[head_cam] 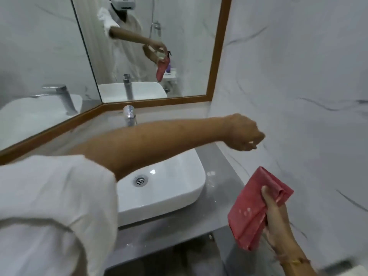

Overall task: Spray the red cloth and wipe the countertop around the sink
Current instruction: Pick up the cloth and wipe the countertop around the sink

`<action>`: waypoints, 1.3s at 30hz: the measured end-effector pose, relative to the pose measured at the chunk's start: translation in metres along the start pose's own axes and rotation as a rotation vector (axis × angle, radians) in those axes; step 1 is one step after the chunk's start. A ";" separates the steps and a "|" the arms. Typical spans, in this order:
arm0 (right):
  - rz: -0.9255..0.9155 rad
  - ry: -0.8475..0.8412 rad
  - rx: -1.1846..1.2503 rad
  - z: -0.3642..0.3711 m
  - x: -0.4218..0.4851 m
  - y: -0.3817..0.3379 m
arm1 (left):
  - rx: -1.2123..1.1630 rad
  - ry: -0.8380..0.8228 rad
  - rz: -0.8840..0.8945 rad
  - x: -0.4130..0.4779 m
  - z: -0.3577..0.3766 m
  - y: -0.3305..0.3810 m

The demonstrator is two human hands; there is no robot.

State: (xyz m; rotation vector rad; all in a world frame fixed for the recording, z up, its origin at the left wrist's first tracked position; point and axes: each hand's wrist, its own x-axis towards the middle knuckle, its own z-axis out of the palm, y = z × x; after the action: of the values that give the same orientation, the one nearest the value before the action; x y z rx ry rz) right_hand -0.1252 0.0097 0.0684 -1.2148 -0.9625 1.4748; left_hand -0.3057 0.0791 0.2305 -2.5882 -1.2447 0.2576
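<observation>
The white sink (169, 188) stands on the grey counter (219, 200). The left arm, in a white sleeve (49, 206), reaches across above the sink, and the left hand (242, 134) is curled closed to the right of the sink, near the marble wall (298, 96). The right hand (276, 222) grips a folded red cloth (253, 212), right of the sink. The faucet (129, 116) rises behind the sink, under the mirror (149, 46).

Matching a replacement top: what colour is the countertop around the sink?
Plain mid-grey countertop, seen in the head view beside the white sink.
</observation>
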 end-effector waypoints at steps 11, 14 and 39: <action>-0.213 0.043 -0.585 0.012 0.084 0.016 | -0.553 -0.091 -0.599 -0.089 0.182 -0.010; -0.307 -0.004 -0.747 0.023 0.123 0.029 | -0.636 -0.032 -0.757 -0.072 0.205 -0.003; -0.441 -0.398 -1.593 0.133 0.294 0.172 | -0.830 0.109 -1.218 0.033 0.285 -0.065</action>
State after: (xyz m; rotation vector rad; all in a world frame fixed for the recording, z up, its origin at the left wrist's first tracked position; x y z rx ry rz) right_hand -0.3007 0.2572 -0.1363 -1.5051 -2.6999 0.3594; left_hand -0.4099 0.1880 -0.0225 -1.6743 -2.9634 -0.7505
